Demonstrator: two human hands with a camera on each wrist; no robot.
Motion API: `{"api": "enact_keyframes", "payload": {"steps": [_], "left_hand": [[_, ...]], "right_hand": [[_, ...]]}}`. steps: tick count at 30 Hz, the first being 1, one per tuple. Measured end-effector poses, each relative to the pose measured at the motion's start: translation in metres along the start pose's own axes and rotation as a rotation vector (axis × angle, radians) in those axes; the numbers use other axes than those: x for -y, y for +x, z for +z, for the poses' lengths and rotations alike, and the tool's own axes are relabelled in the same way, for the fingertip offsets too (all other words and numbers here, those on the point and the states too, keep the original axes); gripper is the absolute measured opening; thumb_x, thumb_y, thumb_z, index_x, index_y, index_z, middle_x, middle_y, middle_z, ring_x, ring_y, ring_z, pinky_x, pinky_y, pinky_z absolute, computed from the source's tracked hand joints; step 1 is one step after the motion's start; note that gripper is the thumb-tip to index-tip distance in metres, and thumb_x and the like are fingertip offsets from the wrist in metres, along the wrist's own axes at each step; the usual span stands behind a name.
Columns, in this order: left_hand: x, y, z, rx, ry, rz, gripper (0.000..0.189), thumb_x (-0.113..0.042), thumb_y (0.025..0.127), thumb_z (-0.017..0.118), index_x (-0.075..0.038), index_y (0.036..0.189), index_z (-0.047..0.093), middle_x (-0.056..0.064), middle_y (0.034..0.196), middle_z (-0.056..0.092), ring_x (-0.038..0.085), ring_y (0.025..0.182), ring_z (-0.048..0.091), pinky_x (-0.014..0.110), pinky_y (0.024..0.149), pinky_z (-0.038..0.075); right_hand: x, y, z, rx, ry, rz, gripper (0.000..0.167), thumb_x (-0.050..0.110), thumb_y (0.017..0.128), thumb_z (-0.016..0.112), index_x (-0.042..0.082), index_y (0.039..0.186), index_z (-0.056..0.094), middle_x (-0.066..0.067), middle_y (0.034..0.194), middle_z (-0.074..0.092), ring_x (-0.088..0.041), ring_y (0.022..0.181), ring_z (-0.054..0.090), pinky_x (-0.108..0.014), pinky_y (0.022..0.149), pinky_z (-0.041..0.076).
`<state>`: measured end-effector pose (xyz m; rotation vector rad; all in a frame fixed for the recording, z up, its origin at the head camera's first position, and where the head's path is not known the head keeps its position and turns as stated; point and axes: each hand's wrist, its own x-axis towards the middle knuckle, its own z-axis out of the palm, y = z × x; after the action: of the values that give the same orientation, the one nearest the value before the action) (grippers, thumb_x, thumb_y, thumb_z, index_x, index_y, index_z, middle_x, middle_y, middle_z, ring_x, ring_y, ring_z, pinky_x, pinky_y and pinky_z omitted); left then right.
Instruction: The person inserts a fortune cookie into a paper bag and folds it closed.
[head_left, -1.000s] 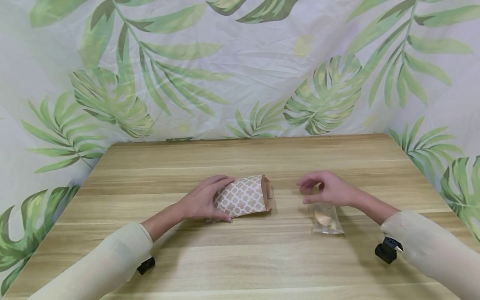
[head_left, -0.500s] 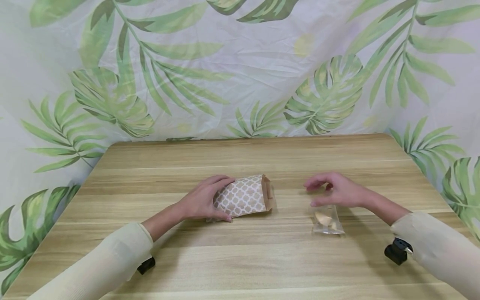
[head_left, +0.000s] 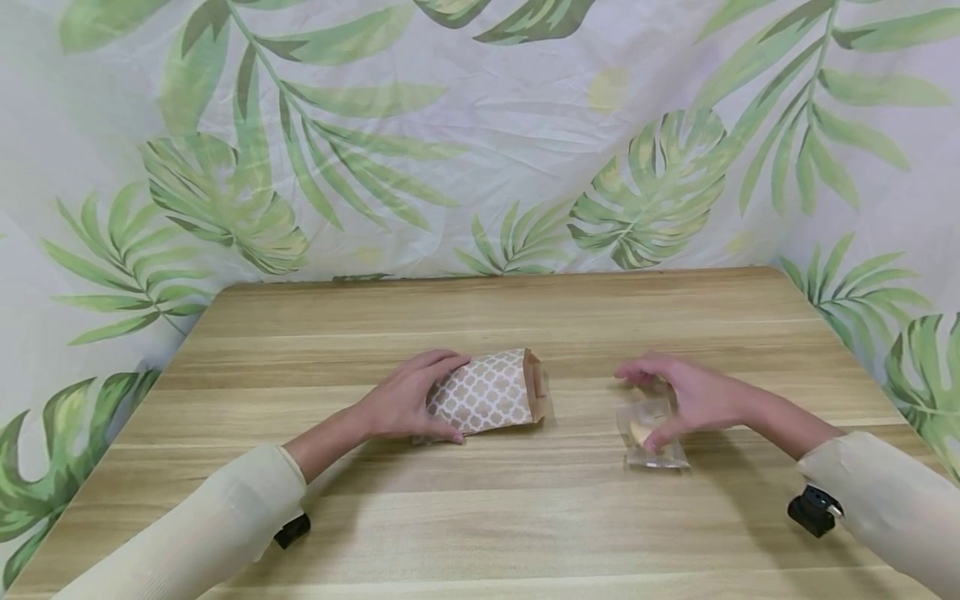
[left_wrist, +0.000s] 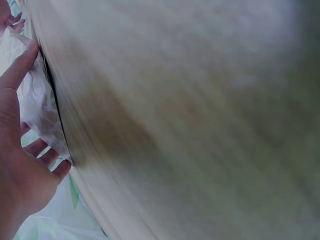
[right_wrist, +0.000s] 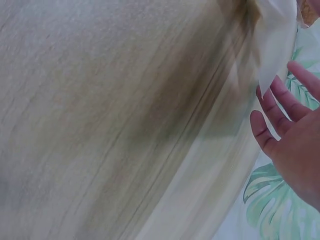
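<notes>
On the table lies a brown paper bag [head_left: 487, 392] with a white lattice print, its open end facing right. My left hand [head_left: 408, 396] grips the bag's left end, thumb at the near side and fingers over the far side. To the right lies a small clear packet [head_left: 639, 432] with pale yellowish food pieces inside. Over it is my right hand [head_left: 701, 398], fingers spread apart, with the thumb overlapping the packet's front part. In the right wrist view, the fingertips are right at the packet's clear film [right_wrist: 276, 40].
The wood-grain table [head_left: 465, 525] ends at a back edge against a leaf-print cloth [head_left: 517, 142]. A black wrist camera [head_left: 815, 510] hangs under the right sleeve, another wrist camera [head_left: 292, 530] under the left.
My right hand has moved right and down onto the clear packet, its thumb and fingers spreading wider. My left hand and the paper bag have stayed in place.
</notes>
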<state>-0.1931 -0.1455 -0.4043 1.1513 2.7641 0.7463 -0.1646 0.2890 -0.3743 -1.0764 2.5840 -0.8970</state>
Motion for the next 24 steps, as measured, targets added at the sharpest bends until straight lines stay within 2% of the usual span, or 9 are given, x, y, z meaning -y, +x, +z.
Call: {"api": "enact_keyframes", "payload": {"steps": [7,16,19,24], "left_hand": [[0.001,0.0,0.0,0.002,-0.001,0.001,0.108,-0.053,0.069,0.093,-0.006,0.154,0.047,0.015,0.152,0.05,0.035,0.139,0.049,0.055,0.114,0.042],[0.003,0.0,0.002,0.003,0.006,-0.007,0.107,-0.054,0.069,0.093,-0.008,0.154,0.048,0.015,0.153,0.049,0.035,0.14,0.048,0.055,0.114,0.042],[0.003,0.0,0.003,0.004,0.005,-0.014,0.107,-0.054,0.069,0.093,-0.008,0.154,0.048,0.015,0.153,0.048,0.035,0.14,0.047,0.056,0.114,0.042],[0.003,0.0,0.002,0.005,0.002,-0.013,0.107,-0.053,0.069,0.093,-0.008,0.154,0.048,0.015,0.153,0.049,0.035,0.14,0.048,0.055,0.114,0.042]], "right_hand": [[-0.003,-0.001,0.005,0.043,-0.064,-0.022,0.095,0.047,0.065,0.097,-0.004,0.136,0.057,-0.011,0.124,0.062,-0.029,0.11,0.058,-0.047,0.092,0.053],[-0.011,0.003,0.012,-0.041,-0.131,-0.042,0.08,0.031,0.067,0.095,-0.004,0.131,0.061,-0.007,0.117,0.065,-0.02,0.103,0.06,-0.036,0.086,0.053],[-0.012,0.005,0.013,-0.054,-0.134,-0.05,0.079,0.03,0.066,0.095,-0.004,0.129,0.063,-0.006,0.114,0.064,-0.018,0.099,0.058,-0.033,0.083,0.053],[-0.01,0.007,0.012,-0.057,-0.121,-0.013,0.081,0.029,0.067,0.094,-0.006,0.134,0.063,-0.009,0.116,0.057,-0.019,0.1,0.054,-0.03,0.081,0.051]]}}
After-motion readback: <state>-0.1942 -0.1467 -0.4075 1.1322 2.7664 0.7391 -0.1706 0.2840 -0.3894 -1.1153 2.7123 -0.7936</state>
